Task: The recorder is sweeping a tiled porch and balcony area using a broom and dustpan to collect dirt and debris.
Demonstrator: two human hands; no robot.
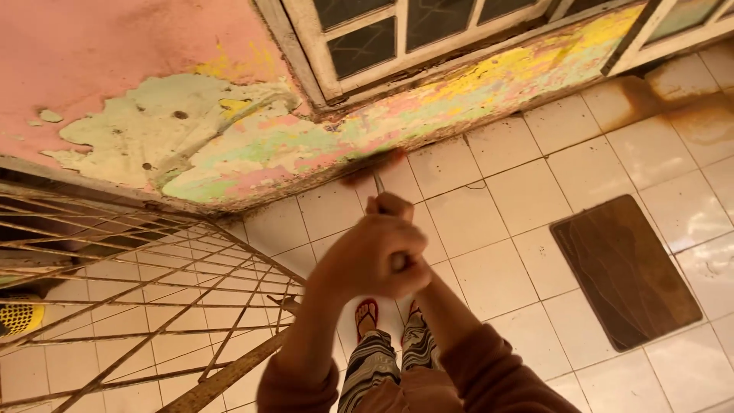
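Tiled floor (pixel 505 260) w/ brown mat (pixel 623 271) on it.

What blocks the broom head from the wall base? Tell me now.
Nothing visible. Both hands, left hand over right hand, grip the handle; the blurred broom head already lies on the tiled floor along the peeling wall.

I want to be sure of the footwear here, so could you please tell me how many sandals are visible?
2: one sandal on the tiled floor below the hands, the other sandal just right of it, mostly hidden by the forearm.
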